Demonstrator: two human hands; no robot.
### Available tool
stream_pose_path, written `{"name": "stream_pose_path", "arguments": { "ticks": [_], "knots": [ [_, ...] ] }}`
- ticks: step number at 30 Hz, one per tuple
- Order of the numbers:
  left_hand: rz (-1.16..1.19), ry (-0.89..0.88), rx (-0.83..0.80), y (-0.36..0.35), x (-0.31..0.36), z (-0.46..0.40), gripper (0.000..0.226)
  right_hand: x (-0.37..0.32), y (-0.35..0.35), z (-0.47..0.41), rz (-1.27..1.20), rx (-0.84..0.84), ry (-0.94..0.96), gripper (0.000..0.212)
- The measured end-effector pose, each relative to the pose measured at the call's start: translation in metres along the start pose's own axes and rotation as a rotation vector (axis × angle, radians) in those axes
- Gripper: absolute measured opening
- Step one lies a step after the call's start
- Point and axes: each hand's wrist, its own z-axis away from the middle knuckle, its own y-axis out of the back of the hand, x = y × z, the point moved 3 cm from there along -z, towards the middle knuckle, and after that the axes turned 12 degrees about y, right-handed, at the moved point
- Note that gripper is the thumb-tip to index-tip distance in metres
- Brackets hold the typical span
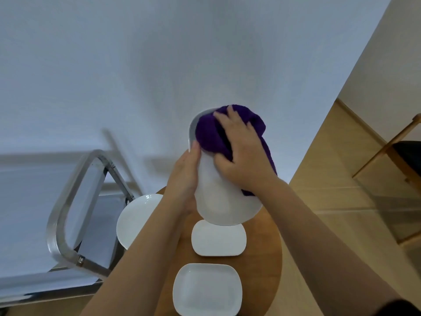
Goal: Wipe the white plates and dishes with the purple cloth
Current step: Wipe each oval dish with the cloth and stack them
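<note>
Held plate [218, 197]: white, glazed, lifted clear of the round wooden table [268, 258] and tipped up on edge, face toward the camera. Purple cloth [209, 135] bunched against its upper half, thick terry, soft, drapes over the far rim.

Right hand [241, 147] on the cloth, fingers spread and curled into the folds, gripping it and pressing it to the plate. Left hand [184, 179] clasps the plate's left edge, thumb on the face, fingers apparently behind; they are hidden.

Handling, as judged: plate stiff, smooth, likely slippery, breakable if dropped. Rim grip is the sound hold, with cloth pressure met from behind.

On the table below: small rectangular dish [218, 238], then a larger rectangular dish [207, 290] nearer the camera. Round plate [134, 220] at the table's left edge, partly behind the left forearm. Metal-framed chair [68, 213] to the left.
</note>
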Motion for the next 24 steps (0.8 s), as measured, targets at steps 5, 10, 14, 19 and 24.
{"name": "stream_pose_path", "arguments": {
  "ticks": [5, 10, 14, 19, 24],
  "knots": [
    [0.19, 0.056, 0.052, 0.01, -0.006, -0.001, 0.047, -0.014, -0.027, 0.027, -0.064, -0.013, -0.015, 0.046],
    [0.224, 0.141, 0.079, 0.02, -0.007, -0.005, 0.052, -0.024, -0.046, 0.059, -0.26, -0.195, 0.099, 0.052],
    [0.189, 0.083, 0.13, 0.032, 0.0, -0.012, 0.054, -0.025, -0.05, 0.08, -0.371, -0.385, 0.102, 0.032],
    [0.012, 0.02, 0.179, 0.038, -0.001, -0.014, 0.04, -0.005, -0.028, 0.099, -0.256, -0.355, -0.005, 0.05],
    [0.24, 0.04, 0.247, 0.053, 0.01, -0.014, 0.033, 0.048, -0.003, 0.133, 0.197, -0.426, -0.303, 0.024]
  ]
}}
